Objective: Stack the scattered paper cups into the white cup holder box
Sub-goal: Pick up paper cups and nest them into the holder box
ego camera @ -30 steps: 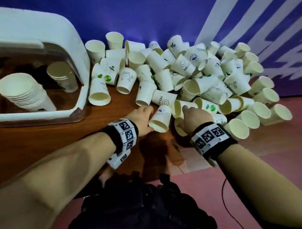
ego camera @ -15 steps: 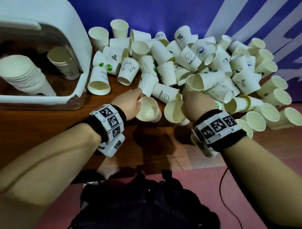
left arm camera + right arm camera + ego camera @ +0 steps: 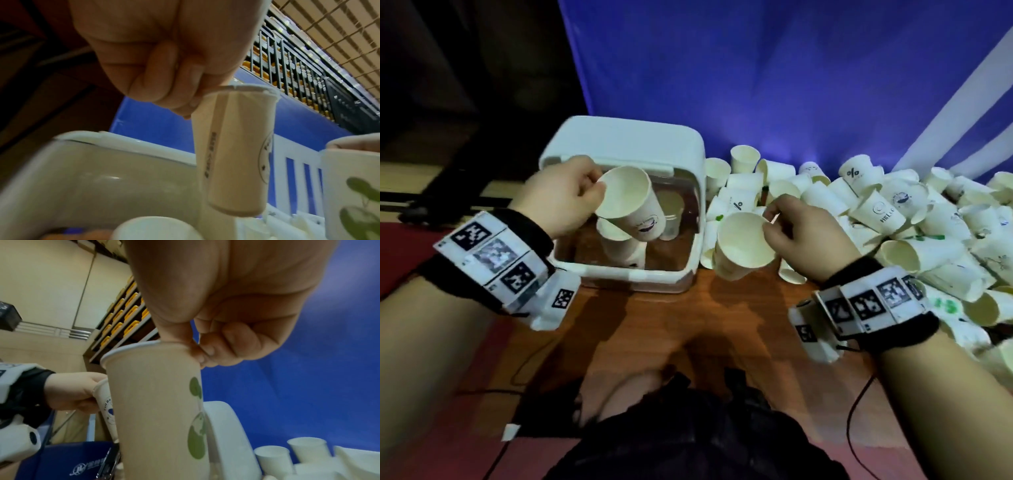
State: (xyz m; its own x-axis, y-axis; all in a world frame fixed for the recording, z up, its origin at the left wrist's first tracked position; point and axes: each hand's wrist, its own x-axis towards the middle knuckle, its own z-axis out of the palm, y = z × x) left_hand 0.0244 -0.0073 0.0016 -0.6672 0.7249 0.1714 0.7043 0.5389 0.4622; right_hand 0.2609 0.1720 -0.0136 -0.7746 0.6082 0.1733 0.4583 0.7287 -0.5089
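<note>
My left hand (image 3: 565,195) pinches the rim of a paper cup with a blue logo (image 3: 631,205) and holds it, mouth up and tilted, over the white cup holder box (image 3: 626,144). Under it in the box stands a stack of cups (image 3: 619,245), and a second stack (image 3: 671,222) sits further back. My right hand (image 3: 801,226) pinches the rim of a cup with green dots (image 3: 158,410), held just right of the box's front corner. The left wrist view shows the logo cup (image 3: 234,152) hanging from my fingers (image 3: 164,84) above the box wall (image 3: 92,170).
A big heap of loose paper cups (image 3: 876,212) covers the brown table (image 3: 654,325) right of the box, against a blue backdrop (image 3: 756,68). A black bag (image 3: 671,438) lies at the table's near edge, with thin cables beside it.
Both hands have lifted their cups off the table by the heap and carried them left. The left cup now hangs over the box, and the right cup hangs beside it.
</note>
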